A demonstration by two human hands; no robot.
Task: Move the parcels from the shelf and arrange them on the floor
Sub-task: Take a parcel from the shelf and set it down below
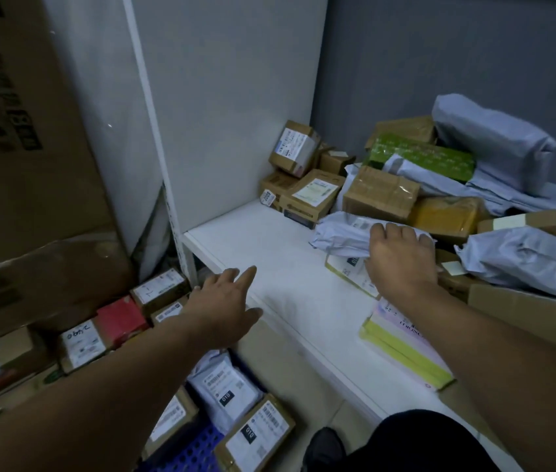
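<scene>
Your right hand [402,257] grips a crumpled grey mailer bag [337,233], fingers curled over its top, near the middle of the white shelf [269,240]. Your left hand [225,301] hovers over the shelf's front left corner, fingers straight and spread, holding nothing. Taped cardboard boxes [380,194] and more grey bags crowd the shelf's back right part. Below the shelf's front edge, labelled parcels [256,434] lie on a blue plastic crate [194,453].
</scene>
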